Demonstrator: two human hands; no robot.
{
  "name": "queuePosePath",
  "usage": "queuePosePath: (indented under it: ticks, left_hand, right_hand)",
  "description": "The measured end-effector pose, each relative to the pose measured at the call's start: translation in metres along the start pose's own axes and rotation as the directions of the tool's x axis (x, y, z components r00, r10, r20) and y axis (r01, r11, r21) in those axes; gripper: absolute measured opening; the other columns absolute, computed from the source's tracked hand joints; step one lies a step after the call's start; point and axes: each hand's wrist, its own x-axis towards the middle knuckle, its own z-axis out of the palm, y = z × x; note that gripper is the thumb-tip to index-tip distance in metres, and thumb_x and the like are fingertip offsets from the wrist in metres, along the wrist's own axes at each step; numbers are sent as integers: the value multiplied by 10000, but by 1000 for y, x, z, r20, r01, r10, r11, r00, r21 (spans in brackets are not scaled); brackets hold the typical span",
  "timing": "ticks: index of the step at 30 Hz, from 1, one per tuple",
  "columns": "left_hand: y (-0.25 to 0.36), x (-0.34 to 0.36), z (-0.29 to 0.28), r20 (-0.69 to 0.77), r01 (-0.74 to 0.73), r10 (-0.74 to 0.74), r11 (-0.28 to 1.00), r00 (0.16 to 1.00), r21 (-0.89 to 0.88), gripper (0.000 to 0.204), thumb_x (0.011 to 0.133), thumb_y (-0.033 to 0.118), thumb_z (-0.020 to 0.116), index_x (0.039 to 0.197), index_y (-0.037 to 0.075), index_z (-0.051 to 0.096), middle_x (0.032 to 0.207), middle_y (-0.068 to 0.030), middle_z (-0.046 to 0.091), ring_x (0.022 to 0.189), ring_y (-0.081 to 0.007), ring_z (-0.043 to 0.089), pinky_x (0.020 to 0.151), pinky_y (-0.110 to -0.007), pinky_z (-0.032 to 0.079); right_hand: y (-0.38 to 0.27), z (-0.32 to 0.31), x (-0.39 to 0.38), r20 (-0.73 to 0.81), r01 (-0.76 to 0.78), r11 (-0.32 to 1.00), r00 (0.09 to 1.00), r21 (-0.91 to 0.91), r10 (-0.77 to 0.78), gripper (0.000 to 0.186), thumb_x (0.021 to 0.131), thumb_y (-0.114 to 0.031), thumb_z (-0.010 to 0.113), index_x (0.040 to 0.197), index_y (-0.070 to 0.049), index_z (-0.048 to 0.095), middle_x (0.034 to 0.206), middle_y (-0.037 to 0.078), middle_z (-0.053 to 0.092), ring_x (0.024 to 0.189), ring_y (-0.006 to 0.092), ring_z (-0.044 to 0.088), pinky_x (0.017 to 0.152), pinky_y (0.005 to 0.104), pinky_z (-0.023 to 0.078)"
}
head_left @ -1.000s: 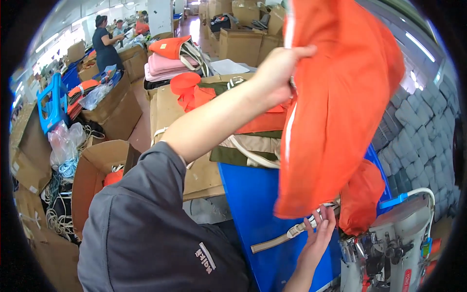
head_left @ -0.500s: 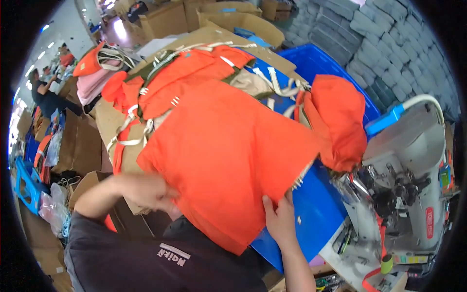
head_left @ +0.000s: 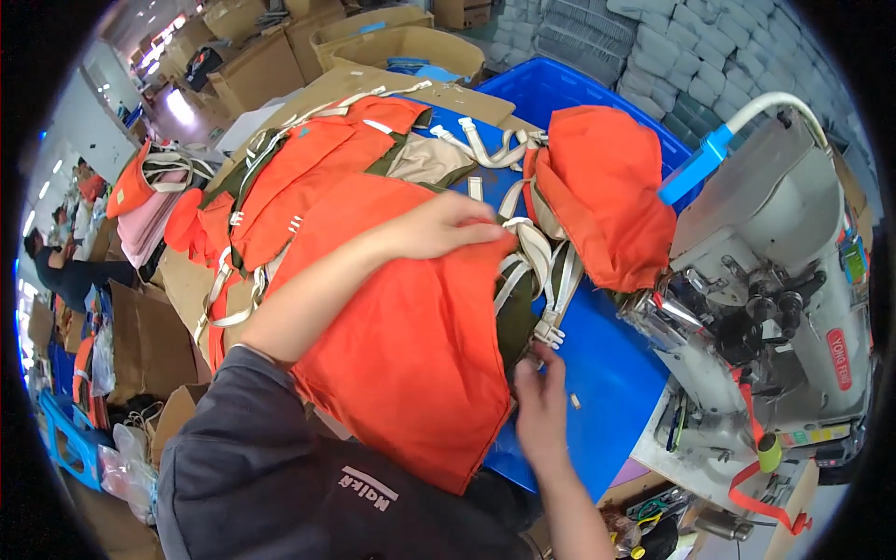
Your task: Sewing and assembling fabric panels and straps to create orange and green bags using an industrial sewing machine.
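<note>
A large orange fabric panel [head_left: 401, 327] lies across the work surface in front of me, its near corner hanging toward my body. My left hand [head_left: 443, 229] reaches over it, fingers bent and closed on its upper right edge. Under that edge show an olive fabric part and white webbing straps [head_left: 530, 247] with a white plastic buckle [head_left: 549, 334]. My right hand [head_left: 541, 406] is at the lower right, its thumb and finger closed together just below the buckle; what they pinch is hidden. An orange bag piece [head_left: 607, 196] rests to the right of the straps.
More orange, olive and cream bag parts [head_left: 327, 140] lie at the far left. A blue board [head_left: 597, 401] is under the work, with a blue crate [head_left: 597, 93] behind. A sewing machine [head_left: 775, 271] stands at right. Cardboard boxes [head_left: 154, 336] are on the left.
My left hand has moved right and up across the panel to its edge. The panel's right side is drawn back, uncovering olive fabric, straps and the buckle. The whole view has shifted slightly.
</note>
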Motion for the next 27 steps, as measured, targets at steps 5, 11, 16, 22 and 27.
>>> queuePosePath:
  ticks: [5,11,16,22,27]
  left_hand:
    - [-10,-79,-2,-148,175,-241,916,959,-361,362,1005,329,523,847,22,633,704,25,550,674,-69,464,623,-255,394]
    - [19,-132,-30,-432,-38,-176,896,885,-443,651,899,640,500,954,5,635,722,-31,559,629,-91,480,584,-227,360]
    - [43,-116,-46,-378,-81,21,986,926,-145,655,972,582,369,1137,-16,579,1001,-87,615,938,-192,578,800,-323,460]
    - [82,-45,-19,-369,218,39,748,929,628,749,696,291,785,1323,30,468,1132,-216,604,1062,-367,594,880,-421,486]
    - [30,-9,-39,-608,393,129,655,784,645,274,766,166,673,993,24,616,769,-199,645,777,-397,648,700,-478,521]
  right_hand:
    - [-14,16,56,170,-567,644,803,513,572,594,913,-180,677,1381,-11,354,1203,85,535,1055,209,565,844,322,499]
    - [-85,63,44,86,651,709,750,-272,-656,385,851,-113,594,1209,24,552,1133,192,590,906,290,598,786,364,514]
    - [-114,52,21,650,956,80,251,-281,-717,181,807,-129,618,953,-31,657,1069,101,645,779,160,516,685,285,456]
    - [-104,63,24,651,924,373,335,-86,-681,156,767,-127,605,897,-50,644,916,62,603,869,198,534,766,327,467]
    - [-104,37,-10,640,888,448,405,-105,-653,180,737,-92,616,908,-38,639,970,91,608,845,248,538,739,352,475]
